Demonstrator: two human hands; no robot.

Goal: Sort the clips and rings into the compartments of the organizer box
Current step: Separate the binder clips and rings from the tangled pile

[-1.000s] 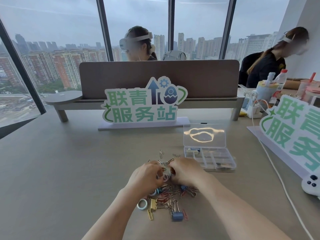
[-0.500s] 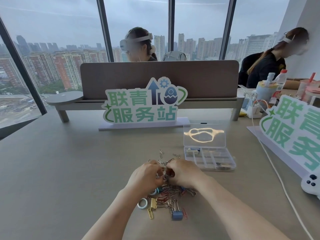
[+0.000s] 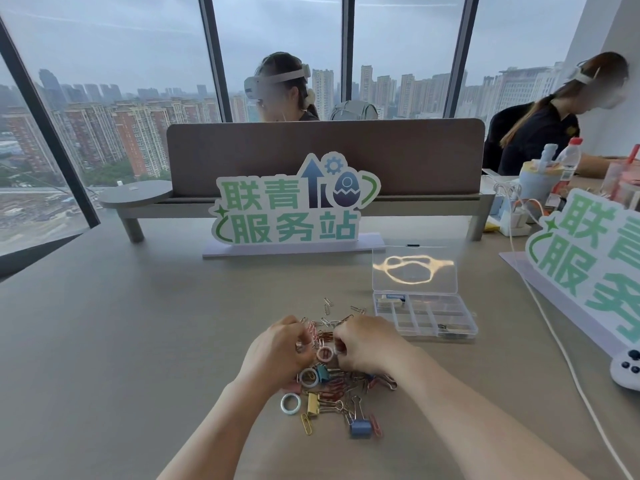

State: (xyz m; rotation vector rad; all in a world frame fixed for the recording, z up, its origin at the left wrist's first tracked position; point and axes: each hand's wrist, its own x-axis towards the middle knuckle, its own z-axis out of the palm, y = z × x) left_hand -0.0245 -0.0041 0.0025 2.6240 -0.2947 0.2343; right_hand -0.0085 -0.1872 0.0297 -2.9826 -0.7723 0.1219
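Note:
A pile of coloured paper clips (image 3: 325, 336), binder clips and rings lies on the grey table in front of me. My left hand (image 3: 277, 351) and my right hand (image 3: 369, 344) hover curled over the pile's far part. A pink ring (image 3: 325, 354) shows between them, at my right fingertips. What my left fingers pinch is hidden. Nearer me lie a pale blue ring (image 3: 290, 403), a white ring (image 3: 308, 377), a gold binder clip (image 3: 313, 403) and a blue binder clip (image 3: 360, 427). The clear organizer box (image 3: 424, 318) stands open to the right, lid up.
A green-lettered sign (image 3: 294, 209) stands behind the pile, and another sign (image 3: 588, 271) at the right. A white cable (image 3: 554, 344) and a white controller (image 3: 627, 370) lie at the right edge. Two people sit beyond a brown desk divider (image 3: 325, 154).
My hands have drawn slightly apart over the pile, and the pink ring now shows between them. The box and the loose clips have not moved.

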